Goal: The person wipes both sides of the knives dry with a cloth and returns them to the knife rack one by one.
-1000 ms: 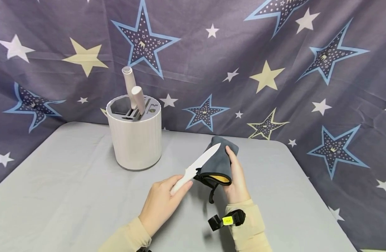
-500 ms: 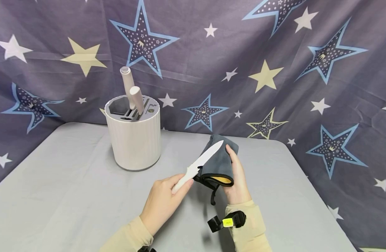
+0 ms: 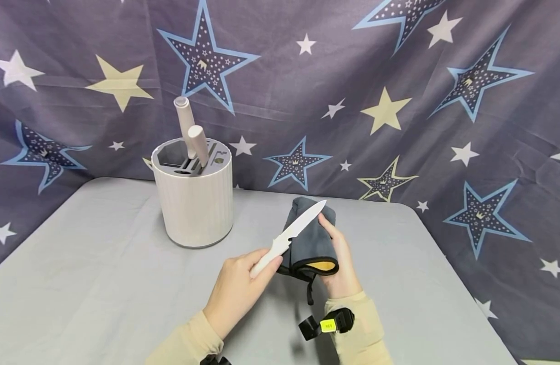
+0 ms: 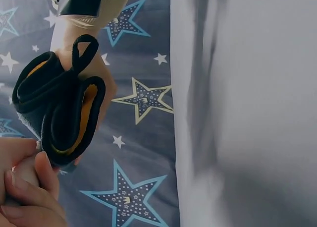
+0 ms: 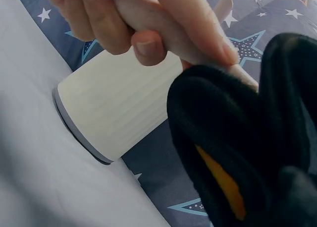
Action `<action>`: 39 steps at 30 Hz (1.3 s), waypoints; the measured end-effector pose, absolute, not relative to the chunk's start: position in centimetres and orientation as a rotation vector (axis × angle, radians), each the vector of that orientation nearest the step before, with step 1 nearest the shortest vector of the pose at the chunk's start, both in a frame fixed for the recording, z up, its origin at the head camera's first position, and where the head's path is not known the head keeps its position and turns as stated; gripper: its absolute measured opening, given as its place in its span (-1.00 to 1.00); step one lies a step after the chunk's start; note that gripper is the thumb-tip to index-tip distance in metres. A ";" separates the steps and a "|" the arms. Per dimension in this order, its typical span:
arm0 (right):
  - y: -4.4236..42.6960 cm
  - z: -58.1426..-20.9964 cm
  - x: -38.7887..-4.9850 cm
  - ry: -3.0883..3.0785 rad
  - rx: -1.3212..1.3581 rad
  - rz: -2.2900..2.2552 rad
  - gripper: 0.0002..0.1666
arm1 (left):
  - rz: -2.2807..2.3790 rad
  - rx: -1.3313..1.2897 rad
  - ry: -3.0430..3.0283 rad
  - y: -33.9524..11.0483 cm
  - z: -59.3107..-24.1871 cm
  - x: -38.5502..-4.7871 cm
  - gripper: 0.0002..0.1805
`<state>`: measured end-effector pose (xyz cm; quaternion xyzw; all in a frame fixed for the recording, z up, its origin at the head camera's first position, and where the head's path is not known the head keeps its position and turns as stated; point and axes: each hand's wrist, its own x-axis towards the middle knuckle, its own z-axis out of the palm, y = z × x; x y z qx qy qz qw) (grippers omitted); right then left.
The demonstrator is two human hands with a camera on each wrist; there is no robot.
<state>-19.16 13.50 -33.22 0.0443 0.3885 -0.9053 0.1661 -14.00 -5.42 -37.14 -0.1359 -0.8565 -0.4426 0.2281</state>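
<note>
My left hand (image 3: 239,289) grips the handle of a white knife (image 3: 303,221), its blade slanting up to the right. Behind the blade, a folded dark grey cloth (image 3: 314,243) with black edging and a yellow inner side is held by my right hand (image 3: 343,261), thumb along its far side. The blade lies over or against the cloth; contact cannot be told for sure. In the left wrist view the cloth (image 4: 59,103) shows its folded edges and a black loop. The right wrist view shows the left hand's fingers (image 5: 198,19) curled round the handle beside the cloth (image 5: 228,138).
A round cream knife block (image 3: 195,208) stands at the back left of the grey table (image 3: 102,284). Two pale knife handles (image 3: 199,144) stick up from its slots. A star-patterned curtain (image 3: 280,101) hangs behind and along the table's sides.
The cloth has shifted slightly left and turned a little beneath the blade. The knife tip has moved slightly up and right. Both hands keep their holds.
</note>
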 end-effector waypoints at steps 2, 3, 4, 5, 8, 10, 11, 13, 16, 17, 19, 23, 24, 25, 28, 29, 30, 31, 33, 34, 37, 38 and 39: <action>13.6 -33.1 -19.0 1.084 0.101 -2.548 -0.65 | -1.225 -0.374 -2.363 -5.4 -37.0 -14.0 -0.89; 13.6 -33.1 -18.9 1.072 0.091 -2.537 -0.64 | -1.228 -0.372 -2.366 -5.4 -36.9 -14.0 -0.89; 13.7 -33.1 -18.9 1.066 0.065 -2.527 -0.63 | -1.232 -0.370 -2.371 -5.4 -36.8 -14.0 -0.90; 13.7 -33.2 -18.9 1.059 0.047 -2.513 -0.61 | -1.237 -0.369 -2.375 -5.4 -36.8 -14.1 -0.91; 13.7 -33.3 -18.9 1.029 -0.015 -2.493 -0.58 | -1.247 -0.365 -2.379 -5.4 -36.6 -14.1 -0.90; 13.7 -33.4 -19.0 0.997 -0.049 -2.489 -0.56 | -1.250 -0.366 -2.379 -5.3 -36.4 -14.1 -0.89; 13.8 -33.4 -19.0 0.983 -0.058 -2.487 -0.55 | -1.251 -0.367 -2.379 -5.3 -36.4 -14.1 -0.88; 13.8 -33.5 -19.0 0.945 -0.084 -2.486 -0.54 | -1.255 -0.366 -2.379 -5.2 -36.2 -14.1 -0.86; 13.8 -33.6 -18.8 0.913 -0.128 -2.487 -0.53 | -1.267 -0.361 -2.391 -5.2 -35.8 -14.0 -0.84; 13.9 -33.6 -18.8 0.913 -0.134 -2.486 -0.53 | -1.269 -0.360 -2.394 -5.2 -35.7 -13.9 -0.85; 13.8 -33.6 -18.8 0.903 -0.161 -2.480 -0.51 | -1.270 -0.363 -2.396 -5.3 -35.6 -13.9 -0.86; 13.6 -33.6 -18.7 0.950 -0.195 -2.455 -0.49 | -1.261 -0.379 -2.385 -5.2 -35.6 -13.9 -0.89; 13.6 -33.6 -18.6 0.970 -0.208 -2.448 -0.50 | -1.262 -0.383 -2.381 -5.2 -35.6 -13.9 -0.90; 13.5 -33.6 -18.5 1.009 -0.212 -2.443 -0.50 | -1.264 -0.386 -2.378 -5.2 -35.6 -13.9 -0.90; 13.4 -33.7 -18.3 1.066 -0.253 -2.438 -0.55 | -1.276 -0.395 -2.376 -5.2 -35.5 -13.9 -0.89; 13.4 -33.8 -18.3 1.076 -0.273 -2.433 -0.57 | -1.280 -0.396 -2.378 -5.2 -35.5 -13.9 -0.89; 13.4 -33.9 -18.2 1.089 -0.298 -2.427 -0.57 | -1.283 -0.397 -2.380 -5.2 -35.4 -13.9 -0.89; 13.4 -33.9 -18.2 1.084 -0.324 -2.420 -0.58 | -1.286 -0.400 -2.381 -5.2 -35.4 -13.9 -0.89; 13.3 -34.0 -18.3 1.075 -0.374 -2.402 -0.58 | -1.293 -0.406 -2.382 -5.2 -35.2 -13.9 -0.89; 13.3 -34.1 -18.3 1.070 -0.385 -2.398 -0.58 | -1.296 -0.408 -2.381 -5.2 -35.2 -13.9 -0.90; 13.2 -34.0 -18.5 1.053 -0.402 -2.382 -0.58 | -1.306 -0.410 -2.376 -5.2 -35.2 -13.9 -0.90; 13.2 -34.0 -18.5 1.058 -0.402 -2.382 -0.57 | -1.310 -0.407 -2.376 -5.2 -35.2 -13.9 -0.90; 13.2 -34.0 -18.5 1.054 -0.405 -2.381 -0.57 | -1.313 -0.402 -2.377 -5.1 -35.2 -13.9 -0.90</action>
